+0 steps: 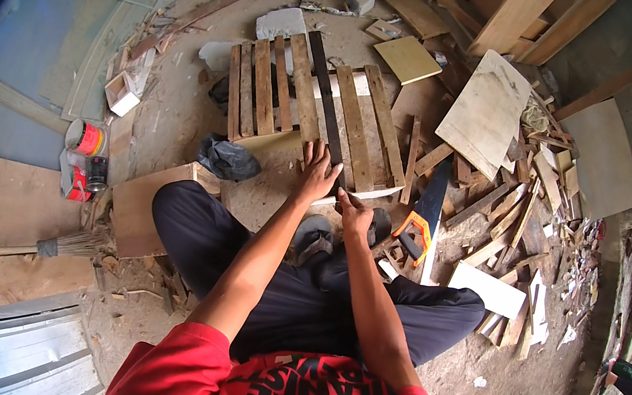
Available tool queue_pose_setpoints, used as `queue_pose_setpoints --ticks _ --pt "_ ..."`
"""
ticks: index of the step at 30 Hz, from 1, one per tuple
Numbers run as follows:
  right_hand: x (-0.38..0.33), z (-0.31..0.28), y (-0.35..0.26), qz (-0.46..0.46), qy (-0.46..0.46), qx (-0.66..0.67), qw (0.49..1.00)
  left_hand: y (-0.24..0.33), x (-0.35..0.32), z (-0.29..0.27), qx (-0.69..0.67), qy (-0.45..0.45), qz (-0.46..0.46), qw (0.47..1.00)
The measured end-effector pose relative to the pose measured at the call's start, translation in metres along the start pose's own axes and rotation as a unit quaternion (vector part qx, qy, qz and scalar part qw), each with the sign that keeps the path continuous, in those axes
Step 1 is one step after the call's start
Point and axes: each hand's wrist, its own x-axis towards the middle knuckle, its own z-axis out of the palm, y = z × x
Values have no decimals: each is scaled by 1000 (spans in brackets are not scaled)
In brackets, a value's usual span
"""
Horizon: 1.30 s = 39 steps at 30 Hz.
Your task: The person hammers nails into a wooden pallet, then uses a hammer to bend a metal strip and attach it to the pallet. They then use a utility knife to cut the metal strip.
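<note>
In front of me a low wooden crate-like frame [357, 194] bears a row of worn brown slats [305, 87] with gaps between them. A darker, nearly black slat [327, 94] lies lengthwise among them, its near end at my hands. My left hand [316, 173] rests with fingers spread across the near ends of the dark slat and the brown one beside it. At the dark slat's near end, my right hand [354, 214] has its thumb and index finger on the tip, the other fingers curled. To the right, a handsaw [422, 220] with an orange and black handle leans beside the frame.
Scrap wood [520, 210] is heaped at right, with a pale board [485, 112] on it. A black plastic bag [229, 158] lies left of the frame, near a plywood box [149, 206]. Several cans [86, 138] and a broom [71, 242] are farther left.
</note>
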Motion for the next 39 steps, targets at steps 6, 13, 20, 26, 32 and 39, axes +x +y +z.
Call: queue_pose_setpoints --ticks 6,13,20,26,32,39 --pt "-2 2 1 -51 29 -63 996 6 9 -4 18 -64 -41 997" --pt "-7 -8 -4 -126 26 -204 970 14 8 -3 36 -65 -53 996" --pt "-8 -14 7 -190 39 -259 946 -2 8 12 20 23 -1 1000" --pt "-11 -20 19 -80 -27 -19 996 -3 6 11 11 31 21 999" --pt "-19 -28 20 21 -57 45 997 -2 -1 8 125 -8 109 986" --pt "-3 -16 15 -4 -109 103 989 -10 41 -45 167 -161 298 926"
